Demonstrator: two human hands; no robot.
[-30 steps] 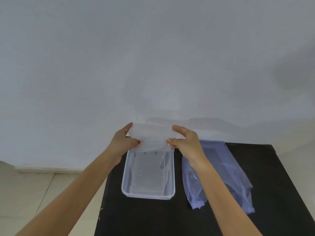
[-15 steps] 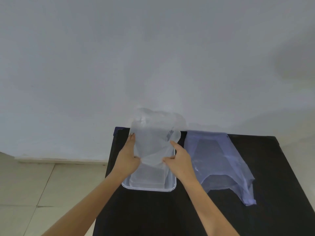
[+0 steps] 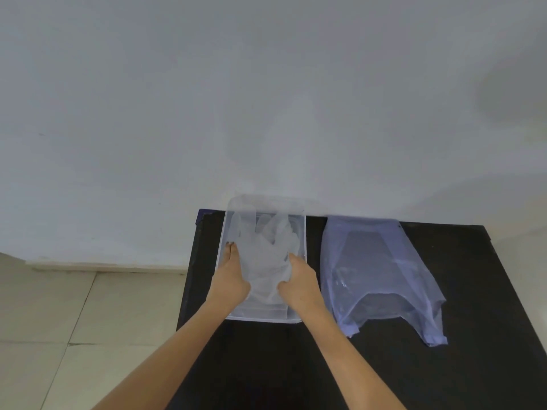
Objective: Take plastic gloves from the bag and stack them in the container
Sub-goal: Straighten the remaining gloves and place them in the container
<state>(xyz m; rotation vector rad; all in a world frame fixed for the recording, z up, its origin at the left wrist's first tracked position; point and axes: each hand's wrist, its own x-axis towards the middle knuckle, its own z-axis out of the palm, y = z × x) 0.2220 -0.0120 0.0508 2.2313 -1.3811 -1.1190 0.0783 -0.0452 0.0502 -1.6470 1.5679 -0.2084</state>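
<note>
Plain white wall (image 3: pixel 266 99) at the far side, black desk (image 3: pixel 444 365) against it, beige floor tiles (image 3: pixel 44 335) left.

On the table (image 3: pixel 384 380), the container (image 3: pixel 304 232) sits left of the bag (image 3: pixel 381 276), apart. A glove (image 3: pixel 266 261) lies in the container, between both hands (image 3: pixel 231 279) (image 3: pixel 299 282).

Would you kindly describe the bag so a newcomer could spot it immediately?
Find the black table against the pale wall. To the right of the clear rectangular plastic container, where both hands press gloves down, lies a thin bluish-lilac plastic bag, flat and untouched. It is the only tinted, soft item there, with its opening toward the person.
</note>
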